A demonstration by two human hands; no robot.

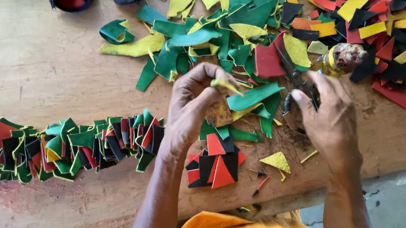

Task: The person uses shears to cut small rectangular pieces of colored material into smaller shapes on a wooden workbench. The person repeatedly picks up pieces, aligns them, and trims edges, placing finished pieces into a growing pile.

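Two hands work over the wooden worktop (30,66). The left hand (193,104), wrist bent and fingers curled, pinches one small yellow scrap (226,86), its long axis slanting down to the right. The right hand (327,115) grips one pair of dark scissors (293,79), pointing away toward the scrap pile (361,10).

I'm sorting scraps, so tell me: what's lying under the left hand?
Under the left hand sits a small stack of red and black triangles on the wooden table, beside green strips. Whatever lies directly beneath the palm is covered.
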